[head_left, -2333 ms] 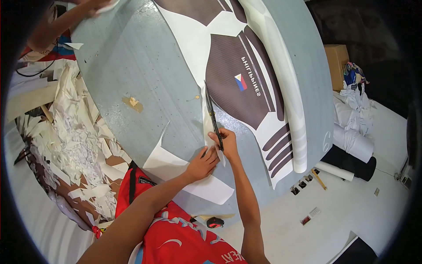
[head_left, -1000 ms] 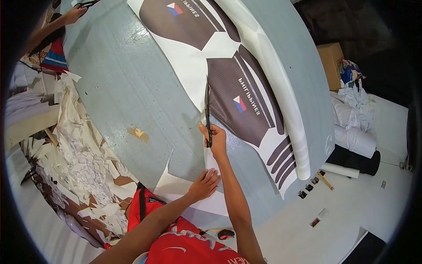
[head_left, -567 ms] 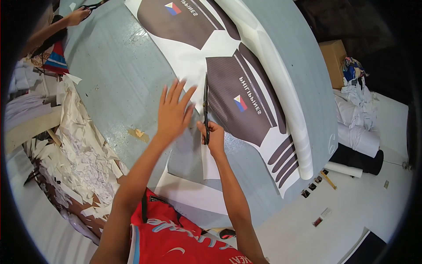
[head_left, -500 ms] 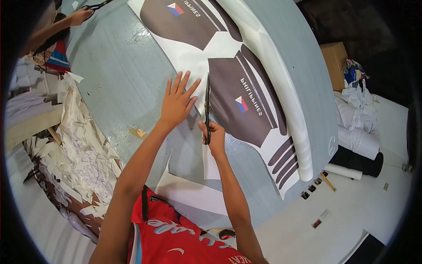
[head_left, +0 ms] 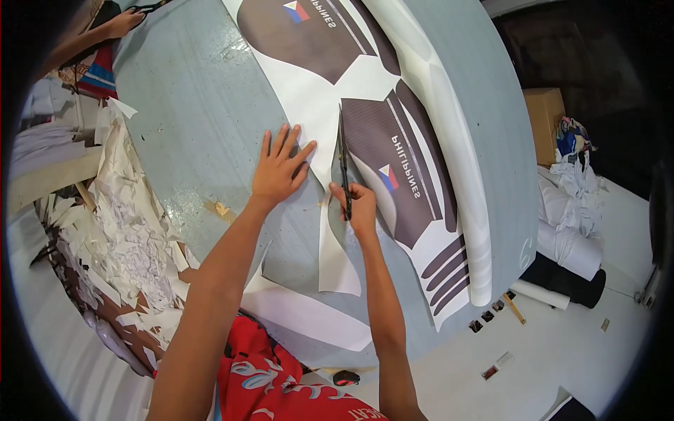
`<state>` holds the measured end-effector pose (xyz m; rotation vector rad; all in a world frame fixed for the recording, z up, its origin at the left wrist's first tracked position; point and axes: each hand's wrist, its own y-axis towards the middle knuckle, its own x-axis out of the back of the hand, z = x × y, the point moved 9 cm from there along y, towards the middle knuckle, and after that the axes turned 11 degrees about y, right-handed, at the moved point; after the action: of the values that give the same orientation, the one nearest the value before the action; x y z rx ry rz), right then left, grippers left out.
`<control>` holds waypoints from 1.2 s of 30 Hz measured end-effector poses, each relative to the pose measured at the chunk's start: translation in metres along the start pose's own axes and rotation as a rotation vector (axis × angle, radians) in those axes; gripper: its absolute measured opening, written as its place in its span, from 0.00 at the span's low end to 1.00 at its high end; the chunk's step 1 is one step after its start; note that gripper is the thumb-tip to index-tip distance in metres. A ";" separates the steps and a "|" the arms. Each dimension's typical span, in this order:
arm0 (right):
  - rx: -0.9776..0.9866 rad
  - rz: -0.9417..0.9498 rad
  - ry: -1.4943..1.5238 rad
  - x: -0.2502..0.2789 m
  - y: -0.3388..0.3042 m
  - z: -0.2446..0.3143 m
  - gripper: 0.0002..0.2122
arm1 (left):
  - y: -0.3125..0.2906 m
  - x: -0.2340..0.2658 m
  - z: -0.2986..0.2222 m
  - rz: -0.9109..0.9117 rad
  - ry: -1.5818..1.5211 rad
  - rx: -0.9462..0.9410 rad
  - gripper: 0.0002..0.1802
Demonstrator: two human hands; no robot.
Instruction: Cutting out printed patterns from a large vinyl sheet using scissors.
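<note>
A long white paper sheet [head_left: 295, 88] printed with dark grey garment panels lies across the blue-grey table. My left hand [head_left: 279, 172] is open, its fingers spread over the sheet's left edge and the tabletop. In my right hand [head_left: 358, 203] are black scissors [head_left: 342, 151], the blades pointing away from me along the left edge of the nearer printed panel [head_left: 375, 126]. That panel's cut left edge curls up beside the scissors. A cut white strip [head_left: 340, 263] hangs down beside my right wrist, and a larger white offcut [head_left: 302, 309] lies nearer my body.
The sheet's far side is a thick white roll [head_left: 460, 140]. Another person's hand [head_left: 125, 24] holds scissors at the far left. Crumpled paper scraps [head_left: 133, 245] pile up left of the table [head_left: 189, 112]. A tape measure [head_left: 346, 378] sits at the near edge; fabric rolls [head_left: 572, 231] lie to the right.
The scissors have moved farther up the panel's left edge, and that edge now curls up. My left hand has slid slightly toward me and still presses flat.
</note>
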<state>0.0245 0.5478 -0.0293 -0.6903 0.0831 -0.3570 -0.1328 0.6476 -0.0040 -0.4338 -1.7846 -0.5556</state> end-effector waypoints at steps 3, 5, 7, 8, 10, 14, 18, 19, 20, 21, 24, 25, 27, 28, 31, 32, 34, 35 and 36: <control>-0.008 -0.012 -0.025 0.003 0.003 0.005 0.21 | 0.003 0.001 0.000 -0.006 -0.002 0.004 0.28; -0.010 -0.025 -0.007 0.001 0.000 0.006 0.22 | 0.000 0.000 0.003 0.002 0.006 0.005 0.28; -0.036 0.005 0.058 -0.014 -0.010 0.012 0.22 | 0.000 -0.002 0.003 0.009 0.012 0.005 0.28; -0.056 0.006 0.152 -0.023 -0.013 0.011 0.22 | -0.001 -0.004 0.003 0.021 0.020 0.008 0.28; -0.118 0.001 0.215 -0.036 -0.018 0.015 0.22 | 0.000 -0.005 0.001 0.033 0.025 0.007 0.29; -0.257 0.005 0.329 -0.039 -0.025 0.036 0.23 | 0.000 -0.009 -0.002 0.054 0.003 0.002 0.28; -0.311 0.091 0.248 -0.040 -0.026 0.070 0.25 | 0.002 -0.001 0.007 0.048 0.026 0.019 0.29; -0.307 0.111 0.209 -0.035 -0.025 0.072 0.25 | 0.002 -0.002 0.006 0.057 0.037 0.017 0.29; -0.304 0.084 0.125 -0.026 -0.021 0.068 0.23 | 0.002 -0.002 0.006 0.057 0.042 0.021 0.29; -0.302 0.084 0.121 -0.023 -0.018 0.058 0.23 | 0.002 -0.004 0.004 0.068 0.032 0.018 0.28; -0.157 0.060 0.040 -0.005 -0.008 0.035 0.24 | 0.002 -0.005 0.002 0.069 0.008 0.016 0.28; -0.109 0.053 -0.031 -0.001 -0.006 0.033 0.23 | 0.002 -0.004 0.002 0.063 0.001 0.013 0.28; -0.062 0.053 -0.104 0.004 0.000 0.028 0.23 | 0.003 -0.002 0.003 0.062 -0.004 0.017 0.28; -0.046 0.077 -0.115 0.005 0.003 0.027 0.22 | 0.002 -0.002 0.003 0.063 -0.009 0.013 0.28; -0.042 0.115 -0.133 0.014 0.011 0.028 0.21 | 0.002 -0.003 0.004 0.062 -0.017 0.014 0.28; -0.053 0.121 -0.140 0.018 0.014 0.029 0.20 | 0.002 -0.003 0.004 0.062 -0.014 0.019 0.28; -0.042 0.152 -0.159 0.019 0.016 0.038 0.20 | 0.001 -0.002 0.005 0.047 0.009 0.017 0.27; -0.056 0.156 -0.205 0.020 0.017 0.040 0.20 | 0.000 -0.002 0.007 0.048 0.013 0.022 0.27; -0.068 0.155 -0.253 0.023 0.019 0.044 0.20 | 0.001 -0.003 0.006 0.052 0.018 0.023 0.27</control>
<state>0.0603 0.5801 -0.0067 -0.7860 -0.0911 -0.1166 -0.1365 0.6519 -0.0079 -0.4570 -1.7555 -0.5006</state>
